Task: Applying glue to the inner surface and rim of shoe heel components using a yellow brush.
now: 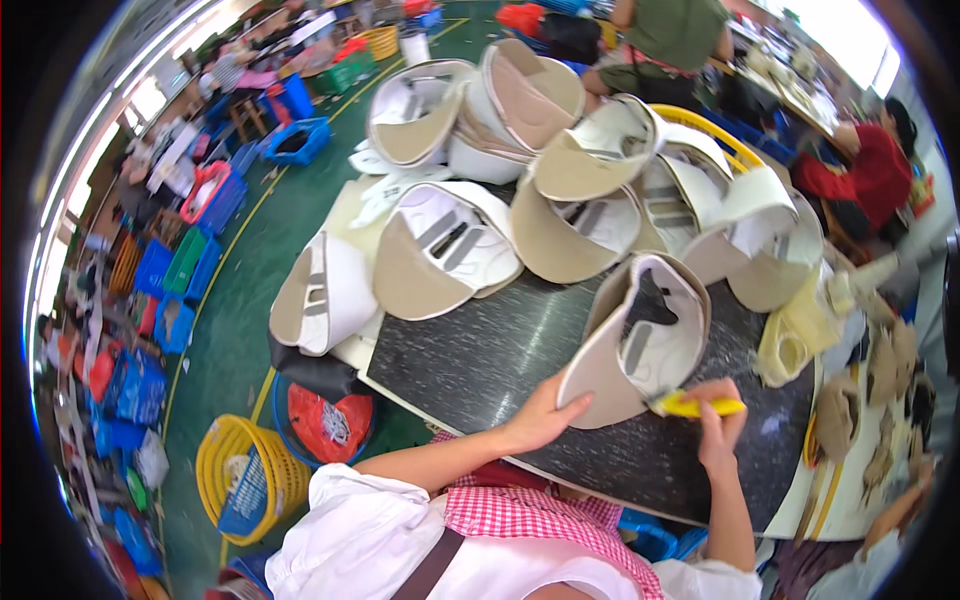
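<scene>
My left hand (543, 412) grips the brim edge of a beige and white sun visor cap (608, 388), tilted over the dark tabletop (470, 365), its white inside partly showing. In my right hand (722, 425) is a yellow-handled tool (690, 406), whose small tip meets the brim's right edge; whether that tip is a blade or bristles is unclear. Beyond my hands sits a beige cap (415, 265) with its lining up, beside a white-sided one (345, 290) at the table's left edge. Several more caps (575, 230) are heaped across the far side.
A pale yellow plastic container (800, 335) stands at the right of the table. To the left, a yellow basket (285, 470) and a tub with a red bag (330, 420) stand on the green floor. A person in red (870, 175) sits at far right; another in green (675, 35) sits ahead.
</scene>
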### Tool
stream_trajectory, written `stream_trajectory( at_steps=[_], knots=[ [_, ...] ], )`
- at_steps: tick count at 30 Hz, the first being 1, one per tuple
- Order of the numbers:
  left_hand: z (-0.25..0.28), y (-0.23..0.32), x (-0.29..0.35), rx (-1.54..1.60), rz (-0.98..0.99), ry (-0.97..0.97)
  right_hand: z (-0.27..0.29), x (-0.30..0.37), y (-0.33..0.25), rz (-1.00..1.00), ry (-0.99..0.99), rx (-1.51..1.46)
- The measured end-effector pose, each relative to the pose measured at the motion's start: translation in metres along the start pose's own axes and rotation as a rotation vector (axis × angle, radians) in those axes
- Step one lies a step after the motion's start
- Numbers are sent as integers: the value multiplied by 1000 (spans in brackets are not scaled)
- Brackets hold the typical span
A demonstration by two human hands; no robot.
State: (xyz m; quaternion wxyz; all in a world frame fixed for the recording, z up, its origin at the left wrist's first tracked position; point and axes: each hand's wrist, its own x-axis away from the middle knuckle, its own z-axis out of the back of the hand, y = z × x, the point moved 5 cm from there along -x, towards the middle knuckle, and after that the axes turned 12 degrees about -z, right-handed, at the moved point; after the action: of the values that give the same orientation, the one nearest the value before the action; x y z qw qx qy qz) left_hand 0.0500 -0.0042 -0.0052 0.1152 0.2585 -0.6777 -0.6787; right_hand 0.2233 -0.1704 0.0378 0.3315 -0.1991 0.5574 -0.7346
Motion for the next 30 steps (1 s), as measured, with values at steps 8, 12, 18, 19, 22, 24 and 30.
stream_trajectory(
  at_steps=[8, 12, 18, 19, 22, 24, 30],
  knots=[
    [60, 65, -57, -94, -45, -67, -1, 6, -36, -142, 60, -295],
    [207, 150, -80, -54, -22, 209, 39, 9, -34, -33, 219, -462],
    [383, 163, -79, -819, 162, 120, 45, 7, -12, -88, 315, -447],
    [393, 152, -85, -1091, 230, 76, 46, 7, -11, -90, 312, -404],
    [381, 149, -145, -1475, -175, 39, 45, 3, -10, -91, 324, -325],
    [328, 157, -211, -1258, -405, 43, 52, 3, -11, -92, 341, -275],
    [240, 112, -333, -1362, -332, 357, 49, 15, -13, -80, 415, -325]
  ],
)
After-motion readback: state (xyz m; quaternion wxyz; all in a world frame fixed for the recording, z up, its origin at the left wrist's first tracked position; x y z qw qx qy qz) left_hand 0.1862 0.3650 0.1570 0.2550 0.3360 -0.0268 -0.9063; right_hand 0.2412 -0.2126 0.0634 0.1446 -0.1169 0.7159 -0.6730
